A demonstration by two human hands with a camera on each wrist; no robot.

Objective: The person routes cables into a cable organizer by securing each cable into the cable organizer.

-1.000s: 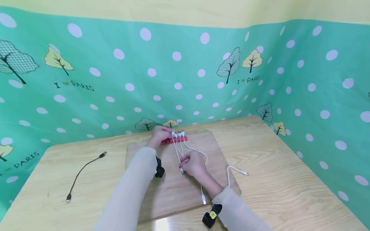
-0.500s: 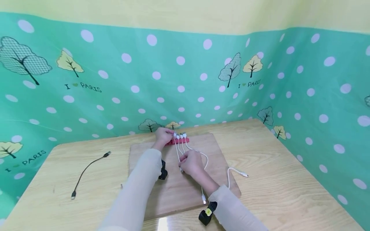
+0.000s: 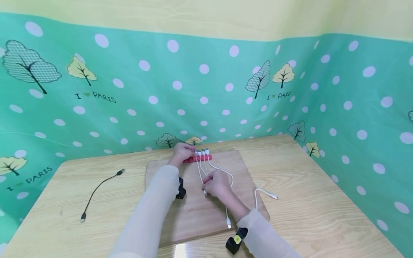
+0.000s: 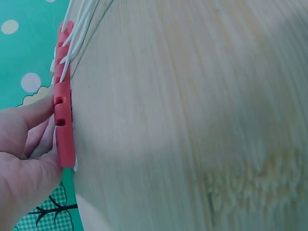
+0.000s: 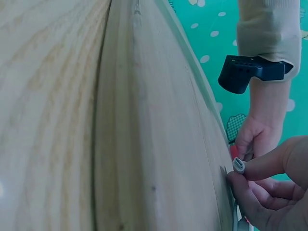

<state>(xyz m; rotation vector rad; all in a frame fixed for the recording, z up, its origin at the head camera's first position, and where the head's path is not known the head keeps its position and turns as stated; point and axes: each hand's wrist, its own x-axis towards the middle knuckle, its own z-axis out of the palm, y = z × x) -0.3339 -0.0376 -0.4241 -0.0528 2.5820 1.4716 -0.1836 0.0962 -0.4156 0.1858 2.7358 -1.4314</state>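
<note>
In the head view my left hand (image 3: 183, 152) holds the left end of a red slotted cable holder (image 3: 206, 157), fingertips close to the leftmost white USB plug. In the left wrist view the thumb touches the end of the red cable holder (image 4: 66, 144); the other fingertips are partly hidden behind it. Several white cables run through its far slots, and the near slots are bare. My right hand (image 3: 217, 183) pinches a white charging cable between thumb and forefinger; its small connector (image 5: 238, 165) sticks out past the fingertips in the right wrist view.
A wooden board (image 3: 190, 218) lies under the holder on the table. One white cable's plug (image 3: 228, 223) rests near the board's front edge, another white cable end (image 3: 272, 195) right of it. A short black cable (image 3: 96, 190) lies at left. A green curtain (image 3: 180, 86) hangs behind.
The whole head view has shifted slightly. Relative to the holder, the leftmost plug by my left fingertips sits a little lower. The right hand keeps its pinch on the cable, almost in place.
</note>
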